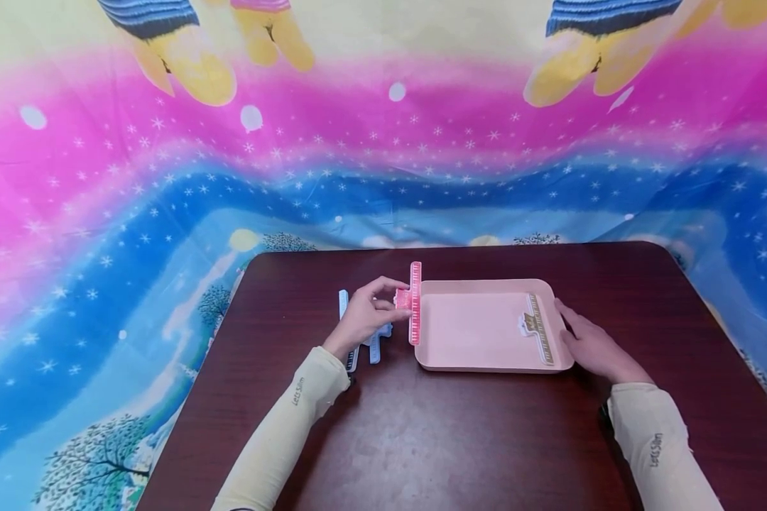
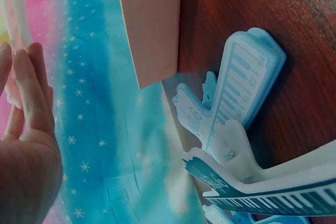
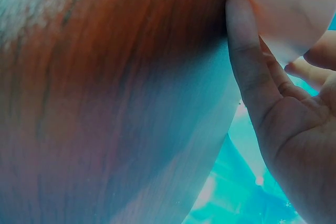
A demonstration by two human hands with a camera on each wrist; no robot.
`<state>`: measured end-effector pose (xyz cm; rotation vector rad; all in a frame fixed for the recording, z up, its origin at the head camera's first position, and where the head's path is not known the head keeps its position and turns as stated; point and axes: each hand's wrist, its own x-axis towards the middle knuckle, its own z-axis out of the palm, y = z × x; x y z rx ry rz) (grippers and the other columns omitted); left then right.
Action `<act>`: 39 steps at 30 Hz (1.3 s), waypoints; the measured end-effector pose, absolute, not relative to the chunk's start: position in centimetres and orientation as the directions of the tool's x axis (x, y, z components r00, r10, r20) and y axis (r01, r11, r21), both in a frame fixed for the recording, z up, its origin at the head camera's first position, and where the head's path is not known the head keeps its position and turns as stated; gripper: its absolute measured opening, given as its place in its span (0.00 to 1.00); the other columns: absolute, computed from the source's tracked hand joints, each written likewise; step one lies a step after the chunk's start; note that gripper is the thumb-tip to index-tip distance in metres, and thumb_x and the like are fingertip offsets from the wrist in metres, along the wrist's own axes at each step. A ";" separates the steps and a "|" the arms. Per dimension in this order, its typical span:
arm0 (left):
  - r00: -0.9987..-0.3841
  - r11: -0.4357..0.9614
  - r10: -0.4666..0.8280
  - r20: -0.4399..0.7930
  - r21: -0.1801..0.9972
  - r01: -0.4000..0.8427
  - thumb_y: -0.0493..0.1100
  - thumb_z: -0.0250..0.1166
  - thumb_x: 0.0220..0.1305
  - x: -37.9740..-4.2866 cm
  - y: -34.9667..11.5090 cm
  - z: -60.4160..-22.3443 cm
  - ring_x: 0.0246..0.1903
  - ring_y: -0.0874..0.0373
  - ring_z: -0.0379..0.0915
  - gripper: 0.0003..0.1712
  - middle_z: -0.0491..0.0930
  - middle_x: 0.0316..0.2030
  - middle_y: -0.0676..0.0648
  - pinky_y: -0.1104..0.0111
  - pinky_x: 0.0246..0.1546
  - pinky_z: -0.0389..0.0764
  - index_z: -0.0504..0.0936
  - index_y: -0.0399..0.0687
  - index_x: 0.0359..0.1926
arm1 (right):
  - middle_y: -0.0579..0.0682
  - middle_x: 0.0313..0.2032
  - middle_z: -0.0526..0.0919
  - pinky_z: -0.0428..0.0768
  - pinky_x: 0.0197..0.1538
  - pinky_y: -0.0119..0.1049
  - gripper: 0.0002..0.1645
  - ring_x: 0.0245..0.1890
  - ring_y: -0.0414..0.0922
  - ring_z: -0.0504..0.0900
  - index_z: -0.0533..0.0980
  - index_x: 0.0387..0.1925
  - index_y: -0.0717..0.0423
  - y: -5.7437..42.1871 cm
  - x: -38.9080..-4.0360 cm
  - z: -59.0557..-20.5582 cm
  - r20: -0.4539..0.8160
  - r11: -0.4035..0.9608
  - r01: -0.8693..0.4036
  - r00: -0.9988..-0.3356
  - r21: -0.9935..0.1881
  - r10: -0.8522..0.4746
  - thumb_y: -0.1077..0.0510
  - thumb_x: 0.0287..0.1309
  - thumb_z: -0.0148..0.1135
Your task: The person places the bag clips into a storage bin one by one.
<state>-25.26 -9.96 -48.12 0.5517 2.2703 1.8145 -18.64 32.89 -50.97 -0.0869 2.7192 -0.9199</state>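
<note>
partly hidden behind a person's left hand (image 1: 366,316) and wrist, a group of piano-key clips lies on a dark wooden table (image 1: 460,440): a light blue clip (image 1: 343,304), a blue clip (image 1: 375,348) and a dark green clip (image 2: 273,198), their number hard to make out. the left wrist view cuts off the hand and its load at the edge; the right wrist view shows only a corner of the pink tray (image 1: 466,326).

the left hand pinches a red clip (image 1: 415,305) by its handle between thumb and fingers, the long bar upright at the tray's left rim; whether they touch cannot be told. the right hand (image 1: 594,348), fingers fairly straight and slightly spread, rests against the tray's right end. inside, near that end, lies a gold clip (image 1: 538,330).
</note>
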 end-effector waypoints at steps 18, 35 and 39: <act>-0.895 0.385 0.435 0.104 0.877 0.289 0.51 0.81 0.56 -25.9 -7.6 -46.5 0.42 0.60 0.86 0.27 0.87 0.45 0.53 0.68 0.48 0.86 0.86 0.59 0.57 | 0.76 0.77 0.46 0.54 0.72 0.73 0.40 0.76 0.76 0.48 0.38 0.82 0.60 32.9 -18.7 -51.0 -0.221 0.791 0.017 -0.964 -0.612 -0.150 0.56 0.81 0.41; -0.856 0.418 0.492 0.158 0.820 0.391 0.51 0.83 0.53 -27.7 -2.3 -45.1 0.38 0.64 0.85 0.22 0.88 0.38 0.55 0.73 0.45 0.84 0.88 0.54 0.48 | 0.77 0.77 0.46 0.54 0.71 0.73 0.41 0.75 0.77 0.48 0.38 0.82 0.62 33.0 -18.8 -51.1 -0.221 0.798 0.016 -0.964 -0.603 -0.148 0.57 0.80 0.43; -0.849 0.424 0.511 0.135 0.820 0.385 0.51 0.84 0.50 -28.2 -1.1 -45.1 0.38 0.64 0.84 0.23 0.87 0.37 0.56 0.74 0.45 0.83 0.87 0.54 0.46 | 0.78 0.76 0.46 0.54 0.71 0.74 0.41 0.75 0.77 0.48 0.38 0.82 0.62 32.9 -18.7 -51.1 -0.222 0.795 0.017 -0.964 -0.607 -0.149 0.57 0.79 0.43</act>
